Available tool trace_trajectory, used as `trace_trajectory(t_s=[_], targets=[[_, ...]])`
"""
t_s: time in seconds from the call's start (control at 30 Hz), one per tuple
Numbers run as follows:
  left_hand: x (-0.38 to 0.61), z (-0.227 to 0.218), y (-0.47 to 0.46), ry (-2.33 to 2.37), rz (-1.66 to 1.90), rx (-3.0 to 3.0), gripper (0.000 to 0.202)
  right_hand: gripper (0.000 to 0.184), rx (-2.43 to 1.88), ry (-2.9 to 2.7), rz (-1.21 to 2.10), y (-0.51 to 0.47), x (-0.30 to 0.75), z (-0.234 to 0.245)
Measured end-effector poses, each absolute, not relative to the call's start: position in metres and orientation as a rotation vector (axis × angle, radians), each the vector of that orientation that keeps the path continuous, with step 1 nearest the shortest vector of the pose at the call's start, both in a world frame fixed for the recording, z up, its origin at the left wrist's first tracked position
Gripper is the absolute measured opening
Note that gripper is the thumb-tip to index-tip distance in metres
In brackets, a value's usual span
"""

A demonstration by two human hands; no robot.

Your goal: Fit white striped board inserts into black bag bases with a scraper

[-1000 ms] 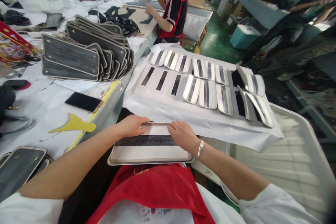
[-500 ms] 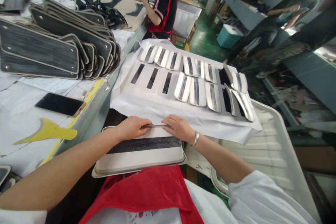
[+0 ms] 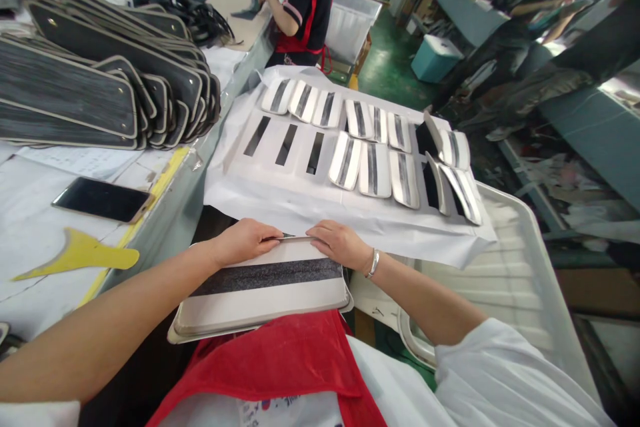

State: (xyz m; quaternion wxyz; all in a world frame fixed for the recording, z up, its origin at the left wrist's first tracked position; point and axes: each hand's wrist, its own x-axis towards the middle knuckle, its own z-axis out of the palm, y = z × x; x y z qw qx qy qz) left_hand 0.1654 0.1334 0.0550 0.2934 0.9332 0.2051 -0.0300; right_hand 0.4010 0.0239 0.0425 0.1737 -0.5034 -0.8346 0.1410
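In front of my body lies a small stack of white panels with rounded corners, and a dark stripe runs along the top panel [image 3: 270, 301]. My left hand [image 3: 246, 240] is closed on the far edge of that panel, fingertips and thumb pressed together. Just to its right, my right hand [image 3: 341, 244], with a silver bracelet at the wrist, pinches the same edge. A short stretch of edge shows between the two hands. Beyond them, several striped white pieces [image 3: 374, 170] lie in two rows on a white sheet [image 3: 280, 203].
Dark panels [image 3: 65, 90] are piled on the left table, near a phone [image 3: 103, 199] and a yellow scraper-like tool [image 3: 83, 255]. A pale plastic bin [image 3: 505, 287] stands at right. Another person [image 3: 305, 3] works at the far table end; a teal box [image 3: 437, 59] sits on the floor.
The view has shifted slightly, so the left table's things sit further left. Both hands stay on the panel's far edge, with the fingers adjusted only a little.
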Motion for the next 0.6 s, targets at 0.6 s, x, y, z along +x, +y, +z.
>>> trace_trajectory(t_s=[0.6], targets=[[0.155,0.051,0.138,0.457,-0.082,2.545,0.029,0.025,-1.32,-2.605,-0.029,0.025,0.401,0.034]])
